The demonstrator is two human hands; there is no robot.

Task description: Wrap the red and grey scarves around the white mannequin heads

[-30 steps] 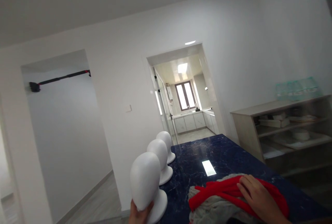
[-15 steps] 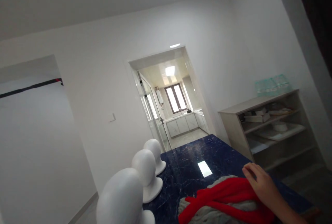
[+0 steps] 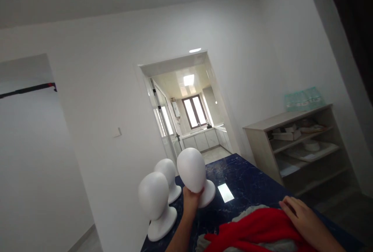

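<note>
"White head (image 3: 190,169), smooth and rounded: where is it, and what has hold of it?"

"Over the desk (image 3: 247,178), in from its left edge and toward the far edge. The left hand (image 3: 190,196) has its fingers curled round the neck, just under the chin; some of them are hidden behind the head."

"Good grip?"

"I think so. The neck is the narrowest part, so the hand can close there, while the round top would likely slip. Hold it snug, not squeezed, and nearly upright."

"Is the base (image 3: 208,195) down on the desk?"

"I can't tell whether it touches or floats just above. Either way, I'd want the whole rim level before the fingers loosen, or it may rock."

"Anything close enough to knock?"

"Yes: the farther head (image 3: 166,172) stands just beside it, by the left edge, and the nearer head (image 3: 154,195) stands along that same edge, closer to the person. I'd avoid sideways sweeps."

"And the right hand (image 3: 304,217)?"

"Over the red cloth (image 3: 262,224) and grey cloth (image 3: 244,212), by the right edge. Its fingers lie close together, slightly bent; whether they pinch any fabric, I can't tell."
</note>
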